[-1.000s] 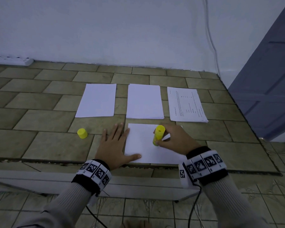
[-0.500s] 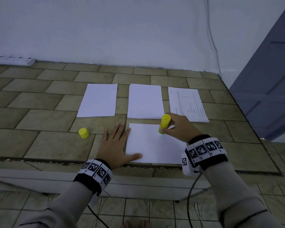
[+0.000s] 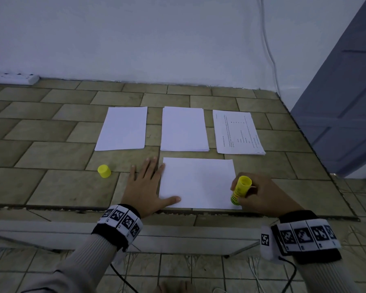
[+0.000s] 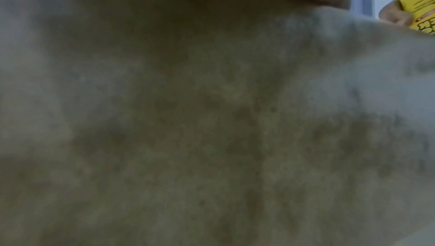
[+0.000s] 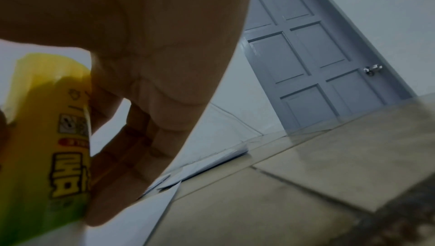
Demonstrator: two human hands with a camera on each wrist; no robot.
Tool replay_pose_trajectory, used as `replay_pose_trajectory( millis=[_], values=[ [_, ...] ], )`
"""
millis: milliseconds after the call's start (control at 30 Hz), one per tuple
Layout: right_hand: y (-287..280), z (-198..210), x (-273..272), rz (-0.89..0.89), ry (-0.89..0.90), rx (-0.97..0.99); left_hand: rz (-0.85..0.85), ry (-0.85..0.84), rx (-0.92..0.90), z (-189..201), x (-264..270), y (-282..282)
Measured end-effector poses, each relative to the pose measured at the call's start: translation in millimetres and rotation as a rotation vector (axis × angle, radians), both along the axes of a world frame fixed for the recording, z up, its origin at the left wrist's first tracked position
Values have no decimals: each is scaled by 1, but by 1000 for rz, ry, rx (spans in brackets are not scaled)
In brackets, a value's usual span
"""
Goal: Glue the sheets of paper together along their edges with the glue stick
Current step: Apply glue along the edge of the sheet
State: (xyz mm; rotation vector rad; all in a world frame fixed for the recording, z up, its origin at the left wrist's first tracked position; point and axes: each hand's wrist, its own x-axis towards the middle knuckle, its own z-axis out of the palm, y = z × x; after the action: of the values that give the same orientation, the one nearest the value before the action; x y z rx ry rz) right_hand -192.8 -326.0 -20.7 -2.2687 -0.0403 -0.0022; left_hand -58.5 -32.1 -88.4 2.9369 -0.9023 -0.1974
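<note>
In the lower centre of the head view, a single white sheet of paper (image 3: 198, 182) lies flat on the brown tiled counter (image 3: 57, 187). The left hand (image 3: 145, 187) rests at the sheet's left edge, fingers (image 3: 150, 166) straight and slightly spread, thumb lying on the paper's lower left corner. At the sheet's lower right corner, the right hand (image 3: 260, 197) has its fingers (image 5: 141, 149) curled round a yellow cylindrical glue stick (image 3: 240, 190), tilted, its lower end on the paper. The round yellow cap (image 3: 104, 171) stands left of the left hand. Above lie three white paper stacks (image 3: 184, 129) side by side; the rightmost is printed.
</note>
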Motion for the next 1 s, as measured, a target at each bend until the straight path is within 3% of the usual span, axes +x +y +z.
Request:
replay_pose_trajectory(
  millis=[267,633,833,1000],
  values=[
    [-4,2,24,-36,-22,-69,-3,1,8,0,1,0],
    [-21,2,90,-262,-59,-246,-6,-1,25,1,0,0],
    [-16,7,89,-333,-44,-243,-2,5,19,1,1,-1],
    [-26,18,77,-404,130,-560,3,9,-13,0,1,0]
  ],
)
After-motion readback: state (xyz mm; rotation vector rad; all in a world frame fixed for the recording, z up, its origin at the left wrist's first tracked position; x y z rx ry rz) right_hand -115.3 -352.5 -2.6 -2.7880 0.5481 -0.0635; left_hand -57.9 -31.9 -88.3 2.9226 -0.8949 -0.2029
